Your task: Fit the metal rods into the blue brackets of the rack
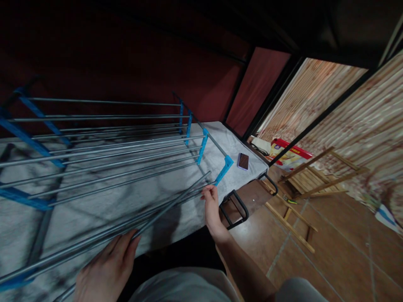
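My left hand (108, 266) is closed around a loose grey metal tube (170, 205), which slants up to the right across the front rods. The tube's far end is free, and its near end comes out below the hand. At the front right, my right hand (210, 203) pinches a front rod of the rack close to a blue plastic bracket (224, 170); the fingertips are partly hidden. The rack (135, 152) has several parallel metal rods set in blue brackets and lies on a bed-like surface with a grey cover (192, 214).
A dark phone-like object (243, 161) lies on the cover at right. Beside it stands a brown seat with black metal arms (241, 205). On the tiled floor are wooden frames (292, 220) and a red and yellow box (291, 154). A dark red panel (126, 63) rises behind the rack.
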### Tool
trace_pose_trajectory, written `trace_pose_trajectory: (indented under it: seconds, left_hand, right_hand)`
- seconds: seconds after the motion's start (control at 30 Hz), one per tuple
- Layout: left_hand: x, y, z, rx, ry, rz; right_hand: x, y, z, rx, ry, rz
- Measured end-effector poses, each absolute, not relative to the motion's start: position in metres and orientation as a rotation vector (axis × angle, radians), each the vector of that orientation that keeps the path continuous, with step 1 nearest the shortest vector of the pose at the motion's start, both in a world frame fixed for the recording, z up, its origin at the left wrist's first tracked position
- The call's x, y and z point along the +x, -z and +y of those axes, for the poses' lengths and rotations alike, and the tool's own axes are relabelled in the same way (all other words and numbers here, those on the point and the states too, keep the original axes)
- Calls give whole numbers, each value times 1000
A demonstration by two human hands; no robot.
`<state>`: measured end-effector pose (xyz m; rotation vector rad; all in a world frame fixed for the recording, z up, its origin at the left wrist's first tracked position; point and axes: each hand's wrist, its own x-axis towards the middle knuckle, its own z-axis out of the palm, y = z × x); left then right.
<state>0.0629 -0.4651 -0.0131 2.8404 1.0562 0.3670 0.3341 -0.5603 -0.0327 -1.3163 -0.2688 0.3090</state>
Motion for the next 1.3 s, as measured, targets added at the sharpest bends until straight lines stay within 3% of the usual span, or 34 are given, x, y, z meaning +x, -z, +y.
trace_pose_trajectory:
  seconds: [0.13,0.27,1.03,1.3]
  left_hand:
    - [71,19,-465,2838,-401,1028]
    - [78,22,-468,2829,-385,1074]
    - [102,1,-463,2787,-292,1014]
    - [102,10,-459,2805,-407,986]
  right_hand:
    - [342,29,-560,-1036,-635,-77]
    - [343,21,-559,-845,-762,-63]
    - [365,17,-566,-906,-752,-122]
    - [370,17,-564,-909,-736,-126]
